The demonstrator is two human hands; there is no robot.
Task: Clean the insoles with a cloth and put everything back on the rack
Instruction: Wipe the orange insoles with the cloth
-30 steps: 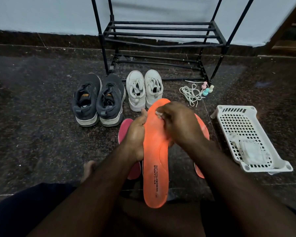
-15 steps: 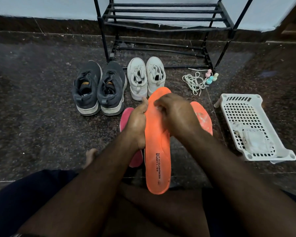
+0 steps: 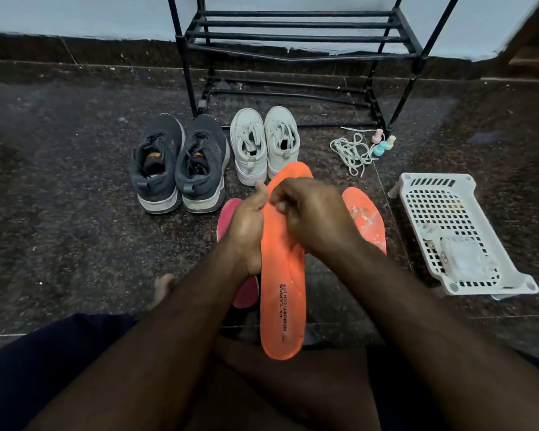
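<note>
The orange insole [image 3: 283, 275], printed "CAMPUS MEMORYTECH LITE", is held lengthwise above the lap. The left hand [image 3: 248, 231] grips its left edge, thumb up along the rim. The right hand [image 3: 311, 217] lies curled over its upper half; whether the fingers pinch a cloth I cannot tell. A second orange insole [image 3: 366, 217], speckled with dirt, lies on the floor behind the right wrist, and a pink insole [image 3: 229, 213] lies under the left hand. Between hands and black rack [image 3: 293, 35] stand grey sneakers [image 3: 178, 166] and white sneakers [image 3: 265, 141]. Loose white laces [image 3: 352, 150] lie beside three small pastel bottles [image 3: 381, 143]. The white perforated basket [image 3: 433, 194] at right holds crumpled white packets [image 3: 461, 253].
</note>
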